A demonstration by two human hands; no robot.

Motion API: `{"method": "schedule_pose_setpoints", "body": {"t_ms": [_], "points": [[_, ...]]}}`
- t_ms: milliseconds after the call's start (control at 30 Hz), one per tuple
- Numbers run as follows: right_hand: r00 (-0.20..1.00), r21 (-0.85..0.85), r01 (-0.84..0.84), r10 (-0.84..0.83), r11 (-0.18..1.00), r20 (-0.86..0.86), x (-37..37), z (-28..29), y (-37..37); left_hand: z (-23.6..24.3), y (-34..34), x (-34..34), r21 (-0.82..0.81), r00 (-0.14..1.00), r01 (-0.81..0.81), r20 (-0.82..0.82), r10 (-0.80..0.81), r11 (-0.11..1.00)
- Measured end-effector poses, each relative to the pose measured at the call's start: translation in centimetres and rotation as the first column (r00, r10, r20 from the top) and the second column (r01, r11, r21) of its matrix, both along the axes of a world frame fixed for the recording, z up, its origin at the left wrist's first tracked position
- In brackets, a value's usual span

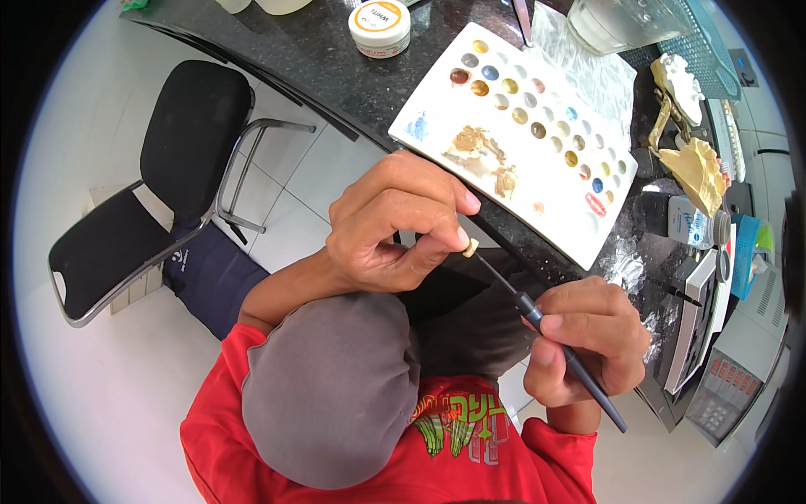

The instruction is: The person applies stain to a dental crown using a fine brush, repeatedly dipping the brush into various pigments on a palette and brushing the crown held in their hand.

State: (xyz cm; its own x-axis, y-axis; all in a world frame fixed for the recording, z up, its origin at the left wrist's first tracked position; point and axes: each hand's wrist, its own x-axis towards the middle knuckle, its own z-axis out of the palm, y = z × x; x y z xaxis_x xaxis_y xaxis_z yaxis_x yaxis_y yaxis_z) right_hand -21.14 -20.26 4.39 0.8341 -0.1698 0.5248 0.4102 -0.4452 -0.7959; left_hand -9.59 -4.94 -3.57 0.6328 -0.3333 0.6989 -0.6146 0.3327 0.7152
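Note:
My left hand is closed, pinching a small cream tooth crown between thumb and fingertip. My right hand grips a slim fine-tipped tool with a dark handle. Its thin tip points at the crown from the lower right and is at or very near it; whether they touch cannot be made out. Just beyond both hands lies a white palette on the dark speckled tabletop. Its wells hold brown, yellow, blue and grey colours, and brown smears mark its near left part.
A lidded white jar stands behind the palette. At the far right are a clear container, a teal basket and a yellowish plaster model. White powder dusts the table's right side. A black chair stands to the left.

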Motion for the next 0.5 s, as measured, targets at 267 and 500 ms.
{"method": "schedule_pose_setpoints", "body": {"t_ms": [267, 500], "points": [[0.999, 0.008, -0.017, 0.017, 1.000, 0.034, 0.06, -0.27, -0.04, 0.01, 0.10, 0.00, 0.013, 1.000, 0.002, -0.001, -0.002, 1.000], [0.998, -0.079, -0.054, 0.055, 0.995, 0.011, -0.15, -0.31, -0.41, 0.07, 0.11, 0.03, 0.012, 1.000, 0.008, 0.000, -0.008, 1.000]]}}
